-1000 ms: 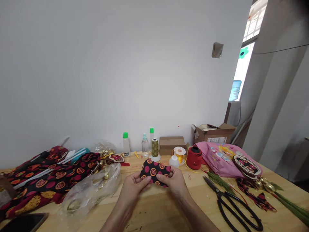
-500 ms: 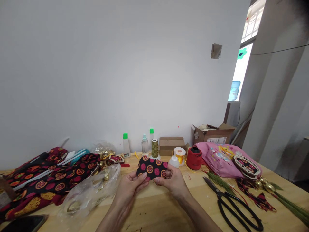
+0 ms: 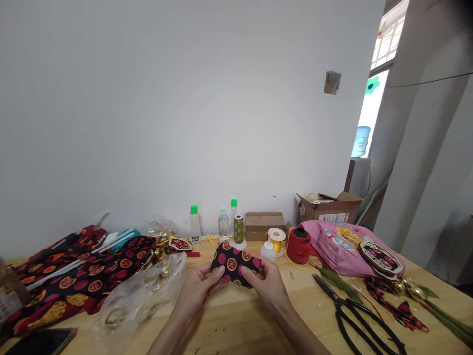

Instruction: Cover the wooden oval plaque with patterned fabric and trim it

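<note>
Between my hands, above the wooden table, is a small piece of black cloth (image 3: 233, 264) printed with pink and orange round motifs. My left hand (image 3: 202, 285) pinches its left edge, thumb in front and fingers behind. At the right edge my right hand (image 3: 269, 283) grips it the same way, with the thumb pressed on the front. The cloth's top edge slopes down to the right. Just behind it stand a green thread spool (image 3: 238, 230), a small white bottle (image 3: 267, 250) and a spool of yellow cord (image 3: 277, 241).
Black scissors (image 3: 354, 310) lie at the right, near a pink bag (image 3: 336, 246) and a red thread cone (image 3: 299, 245). Patterned fabric (image 3: 88, 271), a clear plastic bag (image 3: 140, 288) and a phone (image 3: 44, 341) are at the left. Glue bottles (image 3: 195, 226) and boxes (image 3: 264, 227) line the wall.
The cloth's right side has dipped and its shape has shifted in my fingers, with my right thumb moving further onto its front. The whole view has shifted slightly.
</note>
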`<state>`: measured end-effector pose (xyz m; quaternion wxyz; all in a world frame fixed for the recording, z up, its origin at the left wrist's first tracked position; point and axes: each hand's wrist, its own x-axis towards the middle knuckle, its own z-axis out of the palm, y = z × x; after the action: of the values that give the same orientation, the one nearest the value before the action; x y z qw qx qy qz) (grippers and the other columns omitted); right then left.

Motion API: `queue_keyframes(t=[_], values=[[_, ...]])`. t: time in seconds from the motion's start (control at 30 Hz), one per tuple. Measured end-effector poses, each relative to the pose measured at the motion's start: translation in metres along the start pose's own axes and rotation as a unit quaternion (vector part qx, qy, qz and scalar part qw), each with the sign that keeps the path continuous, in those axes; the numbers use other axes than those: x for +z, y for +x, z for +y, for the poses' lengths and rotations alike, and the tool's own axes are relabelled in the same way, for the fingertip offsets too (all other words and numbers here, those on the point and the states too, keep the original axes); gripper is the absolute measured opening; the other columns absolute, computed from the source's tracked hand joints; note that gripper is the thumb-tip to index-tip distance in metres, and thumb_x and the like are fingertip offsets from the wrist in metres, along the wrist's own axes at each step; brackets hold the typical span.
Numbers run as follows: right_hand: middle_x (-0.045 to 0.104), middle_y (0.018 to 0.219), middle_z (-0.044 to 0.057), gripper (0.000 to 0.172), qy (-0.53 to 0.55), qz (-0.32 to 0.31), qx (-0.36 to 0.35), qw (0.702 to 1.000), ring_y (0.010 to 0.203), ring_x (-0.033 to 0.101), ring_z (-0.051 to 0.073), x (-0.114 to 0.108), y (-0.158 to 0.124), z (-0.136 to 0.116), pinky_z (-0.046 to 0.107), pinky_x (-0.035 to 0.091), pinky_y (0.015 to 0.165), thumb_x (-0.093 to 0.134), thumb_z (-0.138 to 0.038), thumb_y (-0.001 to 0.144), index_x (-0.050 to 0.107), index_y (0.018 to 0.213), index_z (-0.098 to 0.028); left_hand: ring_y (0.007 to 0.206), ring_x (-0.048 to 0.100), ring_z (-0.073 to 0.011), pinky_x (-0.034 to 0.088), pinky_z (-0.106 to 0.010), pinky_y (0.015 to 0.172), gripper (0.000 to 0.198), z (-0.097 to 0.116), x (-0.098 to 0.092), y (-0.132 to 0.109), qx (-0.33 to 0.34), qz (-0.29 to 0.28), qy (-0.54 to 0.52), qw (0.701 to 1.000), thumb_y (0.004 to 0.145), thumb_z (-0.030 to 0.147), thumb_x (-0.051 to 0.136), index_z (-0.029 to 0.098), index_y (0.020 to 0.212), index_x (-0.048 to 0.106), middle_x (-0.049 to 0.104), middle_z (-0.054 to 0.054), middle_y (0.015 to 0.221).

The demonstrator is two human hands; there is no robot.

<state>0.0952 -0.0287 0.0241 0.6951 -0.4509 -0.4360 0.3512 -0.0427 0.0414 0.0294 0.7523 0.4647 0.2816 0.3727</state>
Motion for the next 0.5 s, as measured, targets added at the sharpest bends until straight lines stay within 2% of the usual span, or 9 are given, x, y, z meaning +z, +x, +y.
queue_keyframes(t=[0.07, 0.13, 0.27, 0.43, 0.5], values=[[0.064, 0.067, 0.003, 0.033, -0.014, 0.014, -0.003, 1.0, 0.059, 0.056, 0.015, 0.001, -0.001, 0.001, 0.027, 0.045, 0.057, 0.069, -0.04, 0.059, 0.062, 0.074, -0.012, 0.06, 0.064, -0.0127, 0.052, -0.02, 0.061, 0.022, -0.002, 0.001, -0.001, 0.001, -0.008, 0.004, 1.0, 0.055, 0.02, 0.074, 0.012, 0.076, 0.07, 0.072, -0.007, 0.071], [0.059, 0.056, 0.001, 0.033, -0.025, 0.019, -0.006, 0.999, 0.051, 0.05, 0.013, 0.0, -0.001, 0.002, 0.025, 0.042, 0.051, 0.067, -0.043, 0.059, 0.06, 0.064, -0.012, 0.059, 0.064, -0.0134, 0.052, -0.021, 0.061, 0.022, -0.002, 0.002, 0.0, 0.002, -0.015, 0.007, 1.0, 0.055, 0.021, 0.074, 0.011, 0.075, 0.07, 0.072, -0.007, 0.07], [0.045, 0.043, -0.004, 0.043, -0.05, 0.027, -0.015, 0.998, 0.042, 0.039, 0.009, -0.002, 0.001, 0.005, 0.021, 0.033, 0.042, 0.057, -0.052, 0.065, 0.051, 0.047, -0.014, 0.059, 0.064, -0.0131, 0.052, -0.021, 0.062, 0.02, -0.001, 0.001, 0.0, 0.007, -0.016, 0.013, 1.0, 0.056, 0.022, 0.073, 0.012, 0.073, 0.071, 0.072, -0.007, 0.069], [0.049, 0.049, -0.002, 0.036, -0.109, 0.071, -0.022, 0.991, 0.048, 0.04, 0.01, -0.001, 0.002, 0.011, 0.021, 0.033, 0.044, 0.061, -0.047, 0.063, 0.057, 0.054, -0.012, 0.061, 0.064, -0.0141, 0.052, -0.022, 0.064, 0.02, -0.009, 0.008, -0.001, 0.014, -0.024, 0.022, 0.999, 0.055, 0.023, 0.074, 0.011, 0.072, 0.071, 0.072, -0.008, 0.069], [0.049, 0.049, -0.002, 0.039, -0.12, 0.078, -0.025, 0.989, 0.048, 0.04, 0.011, 0.0, 0.001, 0.012, 0.021, 0.033, 0.044, 0.058, -0.05, 0.066, 0.056, 0.055, -0.013, 0.059, 0.063, -0.014, 0.051, -0.022, 0.063, 0.019, -0.012, 0.01, -0.002, 0.013, -0.025, 0.022, 0.999, 0.055, 0.024, 0.073, 0.011, 0.069, 0.071, 0.072, -0.007, 0.067]])
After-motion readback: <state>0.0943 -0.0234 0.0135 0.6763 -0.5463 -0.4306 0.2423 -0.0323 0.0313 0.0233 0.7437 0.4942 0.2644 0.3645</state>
